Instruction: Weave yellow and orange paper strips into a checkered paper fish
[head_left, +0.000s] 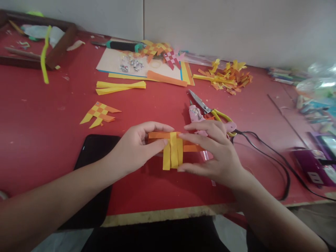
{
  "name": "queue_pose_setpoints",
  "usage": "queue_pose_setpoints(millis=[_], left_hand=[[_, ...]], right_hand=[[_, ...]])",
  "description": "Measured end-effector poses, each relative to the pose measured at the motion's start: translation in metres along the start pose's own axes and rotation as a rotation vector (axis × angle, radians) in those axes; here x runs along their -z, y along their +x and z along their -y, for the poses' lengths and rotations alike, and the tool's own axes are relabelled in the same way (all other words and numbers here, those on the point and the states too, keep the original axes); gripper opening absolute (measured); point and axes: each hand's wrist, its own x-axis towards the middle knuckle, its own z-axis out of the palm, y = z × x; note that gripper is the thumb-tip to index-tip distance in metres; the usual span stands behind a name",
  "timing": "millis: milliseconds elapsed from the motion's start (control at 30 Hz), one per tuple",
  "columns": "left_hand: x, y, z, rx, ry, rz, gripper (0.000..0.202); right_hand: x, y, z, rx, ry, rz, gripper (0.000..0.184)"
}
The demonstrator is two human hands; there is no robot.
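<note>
Both my hands hold a weave of yellow and orange paper strips (173, 149) just above the red table (157, 108). My left hand (138, 147) pinches the orange strips at the weave's left end, thumb on top and fingers beneath. My right hand (214, 154) grips the right side, its fingers stretched over the orange strips and touching the yellow ones. The yellow strips hang down between my hands.
A finished woven paper fish (99, 113) lies to the left, yellow strips (119, 87) behind it. Scissors (210, 110) and a pink glue gun (195, 115) lie behind my right hand. Paper scraps (225, 77), a black phone (91, 154), a black cable (275, 164).
</note>
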Motion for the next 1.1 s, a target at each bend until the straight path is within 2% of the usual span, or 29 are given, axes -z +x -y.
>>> queue_pose_setpoints(millis=[233,467,667,867,1100], left_hand=[[0.0020,-0.0007,0.0033,-0.008,0.098,0.013,0.025],[-0.0003,-0.0007,-0.0011,0.072,0.026,0.085,0.021],[-0.0003,-0.0003,-0.0028,0.030,0.078,0.062,0.021],[-0.0009,-0.0009,-0.0037,-0.018,0.135,0.092,0.033],[0.0005,-0.0002,0.0011,-0.076,0.245,0.096,0.021]], right_hand=[[-0.0021,-0.0007,-0.0011,-0.015,0.034,-0.017,0.037],[-0.0001,0.0014,-0.0009,0.006,0.075,-0.018,0.019],[-0.0008,0.0019,0.0019,-0.009,0.082,-0.016,0.014],[-0.0016,0.0018,0.0049,0.006,0.063,-0.033,0.010],[-0.0007,0.0027,0.0051,-0.015,0.097,-0.022,0.008]])
